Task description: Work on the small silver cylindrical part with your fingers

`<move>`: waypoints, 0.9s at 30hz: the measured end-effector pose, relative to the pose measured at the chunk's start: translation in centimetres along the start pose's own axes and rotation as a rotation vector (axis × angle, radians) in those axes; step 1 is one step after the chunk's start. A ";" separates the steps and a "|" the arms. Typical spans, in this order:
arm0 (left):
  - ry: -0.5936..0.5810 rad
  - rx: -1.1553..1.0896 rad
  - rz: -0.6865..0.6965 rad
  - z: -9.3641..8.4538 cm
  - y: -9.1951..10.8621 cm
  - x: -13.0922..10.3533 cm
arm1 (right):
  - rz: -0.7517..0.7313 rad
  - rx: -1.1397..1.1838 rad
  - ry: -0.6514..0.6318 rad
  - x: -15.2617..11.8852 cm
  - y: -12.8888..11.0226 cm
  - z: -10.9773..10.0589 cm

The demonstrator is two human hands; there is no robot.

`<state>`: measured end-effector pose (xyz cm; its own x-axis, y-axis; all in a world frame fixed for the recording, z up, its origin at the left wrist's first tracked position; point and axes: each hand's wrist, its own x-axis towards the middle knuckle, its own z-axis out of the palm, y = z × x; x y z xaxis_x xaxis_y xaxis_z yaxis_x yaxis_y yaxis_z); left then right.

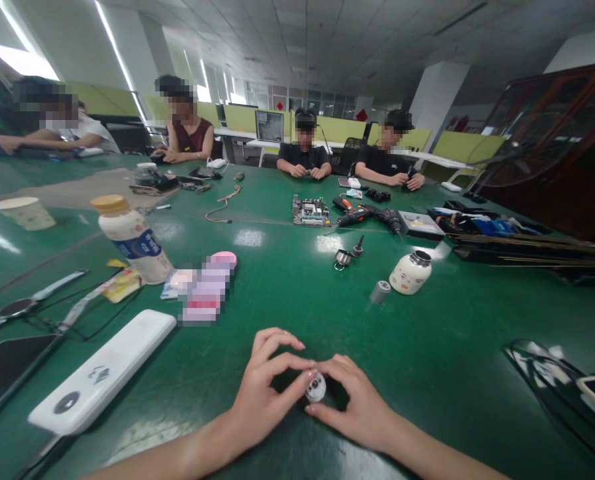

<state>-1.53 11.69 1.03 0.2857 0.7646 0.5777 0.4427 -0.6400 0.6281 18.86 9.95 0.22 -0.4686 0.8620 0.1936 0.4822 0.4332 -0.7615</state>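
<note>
My left hand (pixel 264 383) pinches a small round whitish-grey part (pixel 316 388) with dark holes in its face, thumb and forefinger at its upper left edge. From the other side my right hand (pixel 360 400) curls its thumb and forefinger around the same part. The part's depth and underside are hidden by my fingers. Farther off to the right lie a grey cylinder (pixel 380 292) and a cream flask (pixel 411 272) with no lid on it. Beyond my hands are a metal piece with a wire loop (pixel 342 259) and a small dark fitting (pixel 358 247).
At left are a white rectangular device (pixel 104 373), a bottle with an orange cap (pixel 132 240), a watch (pixel 17 308) and a paper cup (pixel 24 213). A circuit board (pixel 310 211) and power drills (pixel 362 215) lie farther back. Cables (pixel 542 380) spread at right. Several people sit across.
</note>
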 end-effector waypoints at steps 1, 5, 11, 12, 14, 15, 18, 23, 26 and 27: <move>0.039 0.052 -0.026 0.1 -0.4 0.0 | 0.009 -0.002 -0.005 0.0 -0.1 0.0; -0.006 0.311 -0.154 0.5 -2.0 0.0 | 0.029 0.007 -0.020 0.1 -0.3 -0.2; -0.076 0.430 -0.170 0.8 -2.4 -0.1 | 0.031 0.006 -0.016 0.0 -0.4 -0.2; -0.050 0.406 -0.173 0.7 -2.3 0.0 | 0.030 0.005 -0.015 0.0 -0.4 -0.2; 0.028 0.319 -0.165 0.5 -1.8 0.1 | 0.025 0.006 -0.013 0.1 -0.4 -0.2; 0.065 0.260 -0.142 0.3 -1.5 0.0 | 0.021 0.006 -0.012 0.1 -0.4 -0.2; 0.071 0.089 -0.013 0.1 -0.3 -0.3 | -0.001 0.003 -0.002 0.1 -0.2 -0.1; -0.048 0.013 0.072 0.3 0.8 -0.8 | -0.027 0.013 0.004 0.1 -0.1 0.0; -0.024 0.018 0.108 0.4 0.7 -0.7 | -0.029 0.013 0.002 0.1 -0.3 -0.1; -0.013 0.020 0.120 0.4 0.7 -0.7 | -0.027 0.012 0.001 0.1 -0.3 -0.1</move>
<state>-1.08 10.75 0.89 0.3489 0.6834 0.6413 0.4216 -0.7256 0.5439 18.73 9.90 0.50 -0.4806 0.8502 0.2151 0.4602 0.4533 -0.7634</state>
